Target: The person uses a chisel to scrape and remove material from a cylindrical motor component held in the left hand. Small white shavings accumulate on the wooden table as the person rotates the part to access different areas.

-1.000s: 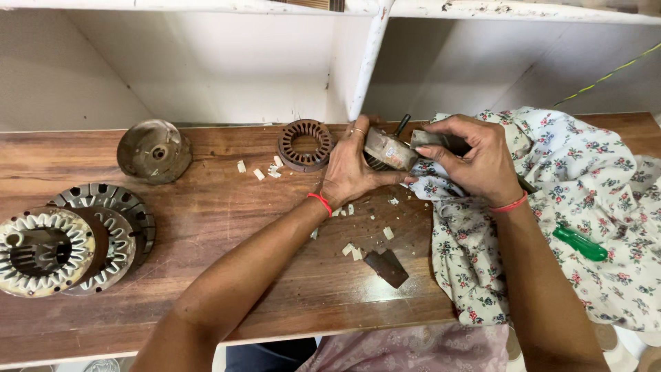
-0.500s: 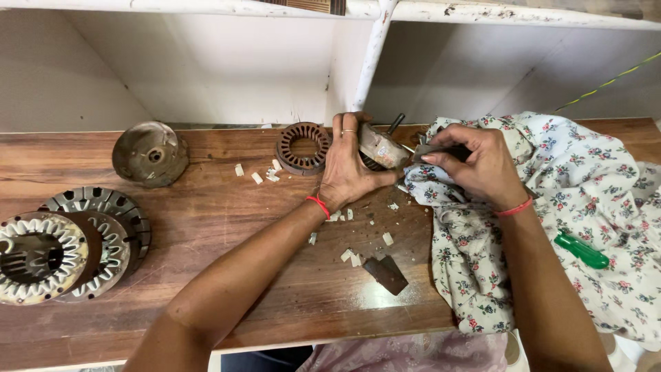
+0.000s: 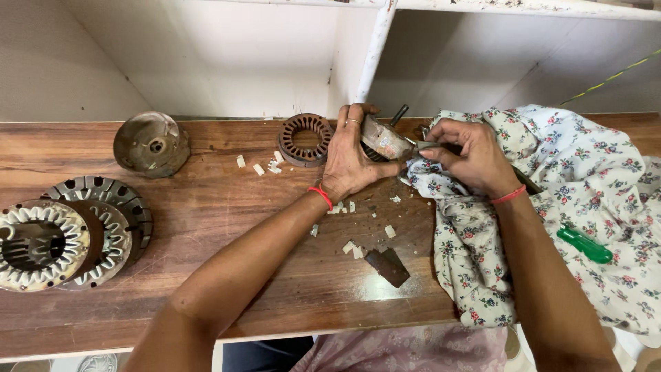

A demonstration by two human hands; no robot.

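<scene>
My left hand [image 3: 352, 160] grips a round, worn metal motor core [image 3: 383, 140] tilted on its edge near the back of the wooden bench [image 3: 220, 213]. My right hand [image 3: 469, 157] holds a thin metal tool [image 3: 421, 145] whose tip touches the core's rim. A dark rod [image 3: 399, 114] sticks up behind the core. Both wrists wear a red thread band. The right hand rests over a floral cloth [image 3: 551, 207].
A ring-shaped slotted stator [image 3: 304, 138] lies just left of my left hand. A round metal cover [image 3: 150, 143] and stacked stator plates [image 3: 65, 234] sit at the left. Small white scraps [image 3: 354, 248], a dark flat piece [image 3: 387, 266] and a green-handled screwdriver [image 3: 584, 244] lie nearby.
The view has shifted slightly. My hands stay on the core and tool, with the tool tip moved a little along the core's rim.
</scene>
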